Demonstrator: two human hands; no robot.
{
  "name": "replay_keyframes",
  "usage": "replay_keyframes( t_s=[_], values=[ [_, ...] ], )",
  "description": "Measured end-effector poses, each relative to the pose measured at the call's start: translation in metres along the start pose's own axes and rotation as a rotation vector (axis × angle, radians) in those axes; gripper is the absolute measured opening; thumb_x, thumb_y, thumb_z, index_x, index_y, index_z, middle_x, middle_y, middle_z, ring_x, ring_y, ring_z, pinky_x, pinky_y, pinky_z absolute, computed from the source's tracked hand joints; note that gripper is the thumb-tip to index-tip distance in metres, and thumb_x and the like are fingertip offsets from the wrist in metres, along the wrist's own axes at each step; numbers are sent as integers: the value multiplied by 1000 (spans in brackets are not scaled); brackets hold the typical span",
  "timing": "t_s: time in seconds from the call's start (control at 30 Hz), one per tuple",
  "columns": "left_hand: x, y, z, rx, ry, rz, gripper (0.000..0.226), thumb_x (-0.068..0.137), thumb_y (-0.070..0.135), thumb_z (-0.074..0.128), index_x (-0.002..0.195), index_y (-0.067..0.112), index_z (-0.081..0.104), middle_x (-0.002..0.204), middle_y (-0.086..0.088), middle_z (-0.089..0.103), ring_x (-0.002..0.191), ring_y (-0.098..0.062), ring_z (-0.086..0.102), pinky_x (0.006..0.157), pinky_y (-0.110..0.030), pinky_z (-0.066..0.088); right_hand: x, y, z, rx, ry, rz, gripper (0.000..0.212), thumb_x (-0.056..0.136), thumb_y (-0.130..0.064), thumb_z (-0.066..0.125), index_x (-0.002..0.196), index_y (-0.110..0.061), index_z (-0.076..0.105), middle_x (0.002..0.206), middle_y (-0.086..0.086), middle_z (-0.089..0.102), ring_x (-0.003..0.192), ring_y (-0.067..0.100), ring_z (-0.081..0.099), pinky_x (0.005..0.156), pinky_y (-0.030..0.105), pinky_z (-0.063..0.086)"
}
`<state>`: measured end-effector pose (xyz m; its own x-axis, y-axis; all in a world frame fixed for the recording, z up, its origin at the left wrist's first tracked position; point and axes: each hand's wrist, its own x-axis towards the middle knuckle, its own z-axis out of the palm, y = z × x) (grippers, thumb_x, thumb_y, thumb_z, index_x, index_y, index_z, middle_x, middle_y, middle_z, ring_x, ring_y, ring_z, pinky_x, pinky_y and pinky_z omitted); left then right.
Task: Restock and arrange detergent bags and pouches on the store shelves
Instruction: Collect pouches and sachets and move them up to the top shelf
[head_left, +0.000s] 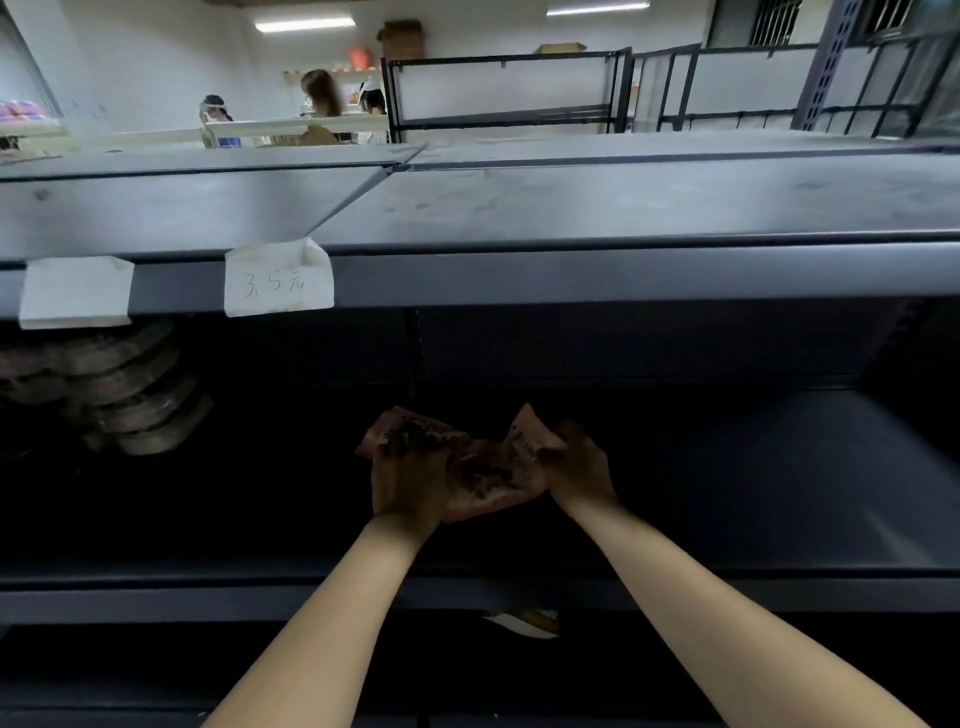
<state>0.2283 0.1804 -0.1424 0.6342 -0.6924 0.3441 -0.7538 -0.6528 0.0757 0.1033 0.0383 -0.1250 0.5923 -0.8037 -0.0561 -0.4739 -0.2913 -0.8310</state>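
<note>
Two hands hold one pinkish pouch (485, 467) inside the dark middle bay of the shelving, just beneath the upper shelf edge (623, 275) that carries the handwritten price tag (278, 283). The left hand (410, 480) lies over the pouch's left end with its fingers curled down onto the film; the right hand (579, 467) pinches the raised right corner. Neither hand is free, and both grip the same pouch.

The pouch's long axis runs left to right, roughly parallel to the upper shelf edge, and the pouch spans the gap between the two grips (its middle sags and creases, so it likely handles as a soft, part-slack bag). Relative to the price tag, the pouch sits below and to the right, well apart from it. Whether its underside touches the shelf board (753, 467) cannot be told in the shadow.

A stack of similar pouches (130, 395) lies below the blank label (75, 291), to the left of the price tag and well apart from the held pouch. The left hand is the nearer one to that stack. Judged from the task, the coming move is a placement, either down onto the board or leftward toward the stack; a leftward move would travel along the pouch's own long axis, left hand leading.
</note>
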Motion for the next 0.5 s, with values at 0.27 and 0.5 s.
replay_keyframes(
  t_s=[0.27, 0.5],
  values=[
    [-11, 34, -30, -318, 199, -87, 33, 102, 26, 36, 124, 15, 57, 112, -8, 65, 92, -27, 65, 66, -28, 43, -13, -13, -66, 101, 300, -283, 24, 97, -18, 51, 121, -14, 51, 100, 0, 62, 91, 18, 60, 74, 29, 49],
    [-18, 62, -46, -514, 289, -175, 34, 102, 31, 32, 112, 11, 57, 96, -7, 66, 81, -28, 65, 65, -40, 54, -17, 5, -80, 119, 211, -344, 26, 94, -21, 57, 118, -12, 57, 96, -11, 54, 89, 6, 52, 70, 17, 41]
  ],
)
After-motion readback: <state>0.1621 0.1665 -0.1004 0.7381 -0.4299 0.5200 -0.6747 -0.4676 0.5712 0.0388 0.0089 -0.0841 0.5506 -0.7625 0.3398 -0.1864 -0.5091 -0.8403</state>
